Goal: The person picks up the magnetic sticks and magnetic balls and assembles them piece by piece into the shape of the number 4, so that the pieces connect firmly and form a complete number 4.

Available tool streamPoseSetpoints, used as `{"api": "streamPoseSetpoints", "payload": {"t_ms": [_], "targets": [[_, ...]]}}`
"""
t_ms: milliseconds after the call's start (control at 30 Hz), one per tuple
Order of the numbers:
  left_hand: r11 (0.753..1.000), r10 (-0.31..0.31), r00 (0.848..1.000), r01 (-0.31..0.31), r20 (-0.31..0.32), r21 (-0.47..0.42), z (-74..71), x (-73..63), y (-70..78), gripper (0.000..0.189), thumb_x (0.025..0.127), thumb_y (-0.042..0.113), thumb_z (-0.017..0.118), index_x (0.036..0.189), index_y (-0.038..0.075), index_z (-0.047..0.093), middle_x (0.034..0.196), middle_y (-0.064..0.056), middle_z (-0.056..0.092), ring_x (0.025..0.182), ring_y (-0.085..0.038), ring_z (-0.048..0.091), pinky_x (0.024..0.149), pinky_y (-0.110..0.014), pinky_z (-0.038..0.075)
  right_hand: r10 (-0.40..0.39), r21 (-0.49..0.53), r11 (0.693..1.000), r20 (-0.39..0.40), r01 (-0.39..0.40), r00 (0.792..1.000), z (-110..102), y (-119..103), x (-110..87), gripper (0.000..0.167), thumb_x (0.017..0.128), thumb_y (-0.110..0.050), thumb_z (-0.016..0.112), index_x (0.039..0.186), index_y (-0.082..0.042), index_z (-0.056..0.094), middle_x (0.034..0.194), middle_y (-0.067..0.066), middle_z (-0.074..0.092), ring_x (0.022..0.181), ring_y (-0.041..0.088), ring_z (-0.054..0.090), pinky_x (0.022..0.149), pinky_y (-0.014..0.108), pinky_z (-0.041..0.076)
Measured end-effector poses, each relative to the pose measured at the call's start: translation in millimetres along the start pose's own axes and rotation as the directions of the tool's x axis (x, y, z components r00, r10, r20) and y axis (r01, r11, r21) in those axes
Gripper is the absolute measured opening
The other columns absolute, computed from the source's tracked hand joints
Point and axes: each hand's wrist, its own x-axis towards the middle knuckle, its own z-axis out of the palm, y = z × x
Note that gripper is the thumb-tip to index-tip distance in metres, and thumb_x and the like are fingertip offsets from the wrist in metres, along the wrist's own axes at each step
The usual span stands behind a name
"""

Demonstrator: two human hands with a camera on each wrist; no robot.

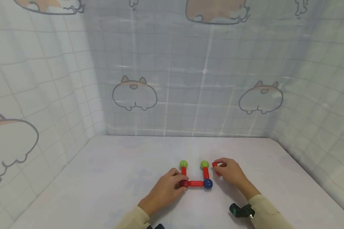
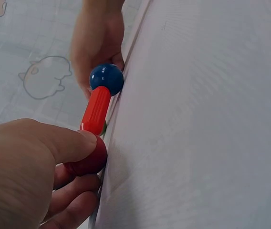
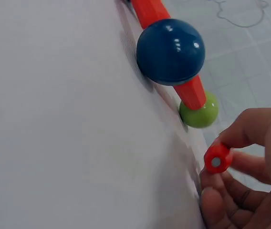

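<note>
A U-shaped frame of red rods and balls lies on the white table. My left hand [image 1: 167,188] pinches its dark red ball [image 1: 184,183] between thumb and fingers. From that ball a red rod [image 1: 196,183] runs to a blue ball [image 1: 207,183]. Two more rods point away from me, one tipped by a green ball [image 1: 183,164], the other by a second green ball [image 1: 204,164]. Just right of the frame, my right hand [image 1: 231,171] grips a loose red rod [image 3: 217,158], whose grey round end shows in the right wrist view.
The white tabletop [image 1: 109,178] stretches around the frame on all sides. Behind it hangs a pale gridded curtain [image 1: 183,105] with dog drawings, and more curtain closes both sides. A black wrist device [image 1: 242,210] sits by the right sleeve [image 1: 268,211].
</note>
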Motion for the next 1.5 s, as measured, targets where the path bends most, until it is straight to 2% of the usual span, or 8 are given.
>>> {"api": "streamPoseSetpoints", "payload": {"t_ms": [167,267,433,600,767,933,1200,1500], "targets": [[1.000,-0.017,1.000,0.017,-0.006,-0.014,-1.2,-3.9,-2.1,0.033,0.086,0.020,0.081,0.118,0.020,0.074,0.099,0.012,0.052,0.082,0.000,0.053,0.075,-0.016,0.050,0.019,0.140,0.990,0.024,-0.022,1.000,-4.5,4.7,-8.7,0.040,0.094,-0.023,0.066,0.131,-0.010,0.064,0.107,0.011,0.066,0.080,0.020,0.061,0.069,0.032,0.056],[1.000,-0.020,1.000,0.020,-0.011,-0.022,-0.7,-4.7,-2.7,0.033,0.086,0.020,0.081,0.118,0.020,0.074,0.098,0.012,0.052,0.082,0.000,0.053,0.074,-0.016,0.050,0.032,0.186,0.982,0.037,-0.038,0.999,-7.4,6.6,-15.2,0.041,0.096,-0.023,0.064,0.135,-0.012,0.062,0.109,0.012,0.065,0.076,0.021,0.062,0.069,0.032,0.054],[0.997,-0.048,0.999,0.048,-0.001,-0.055,-0.9,-3.5,-1.7,0.034,0.087,0.021,0.081,0.120,0.021,0.074,0.098,0.012,0.052,0.083,-0.001,0.053,0.075,-0.016,0.051,0.037,0.259,0.965,0.047,-0.048,0.998,-12.1,7.2,-30.3,0.040,0.097,-0.020,0.062,0.136,-0.010,0.060,0.103,0.011,0.066,0.069,0.024,0.063,0.068,0.033,0.052],[0.993,-0.069,0.998,0.069,0.006,-0.091,-2.7,-3.7,-0.3,0.034,0.088,0.021,0.079,0.122,0.020,0.073,0.099,0.010,0.053,0.084,-0.003,0.055,0.076,-0.017,0.051,0.050,0.349,0.934,0.071,-0.072,0.996,-10.1,4.6,-42.6,0.038,0.097,-0.018,0.062,0.133,-0.007,0.060,0.099,0.010,0.066,0.074,0.025,0.064,0.070,0.033,0.056],[0.992,-0.064,0.998,0.065,0.016,-0.105,-1.8,-3.6,0.2,0.036,0.088,0.022,0.079,0.123,0.020,0.073,0.099,0.010,0.053,0.085,-0.004,0.055,0.077,-0.017,0.051,0.032,0.370,0.927,0.105,-0.069,0.994,-5.5,2.7,-56.5,0.037,0.097,-0.017,0.064,0.131,-0.005,0.061,0.097,0.010,0.066,0.075,0.026,0.067,0.070,0.034,0.058],[0.992,-0.059,0.998,0.059,0.000,-0.113,-2.2,-2.4,-0.4,0.035,0.088,0.021,0.080,0.122,0.019,0.073,0.099,0.009,0.054,0.085,-0.006,0.056,0.076,-0.018,0.052,0.011,0.392,0.918,0.136,-0.064,0.991,-5.6,0.2,-62.2,0.038,0.096,-0.016,0.064,0.132,-0.004,0.060,0.099,0.011,0.067,0.078,0.026,0.068,0.073,0.036,0.059],[0.992,-0.062,0.998,0.059,-0.020,-0.113,0.9,-2.0,-2.0,0.034,0.087,0.019,0.080,0.120,0.018,0.074,0.099,0.007,0.054,0.082,-0.006,0.055,0.074,-0.018,0.052,-0.011,0.363,0.930,0.186,-0.058,0.983,-8.7,-0.9,-67.7,0.042,0.095,-0.020,0.066,0.133,-0.002,0.058,0.098,0.010,0.066,0.075,0.027,0.068,0.075,0.037,0.057],[0.991,-0.070,0.997,0.065,-0.045,-0.114,7.9,-0.9,-2.6,0.033,0.086,0.016,0.080,0.118,0.016,0.074,0.098,0.008,0.053,0.080,-0.003,0.054,0.072,-0.020,0.051,-0.054,0.344,0.938,0.261,-0.041,0.964,-8.0,-4.6,-77.1,0.041,0.095,-0.023,0.068,0.130,-0.003,0.059,0.093,0.010,0.064,0.070,0.028,0.067,0.074,0.037,0.056]]}}
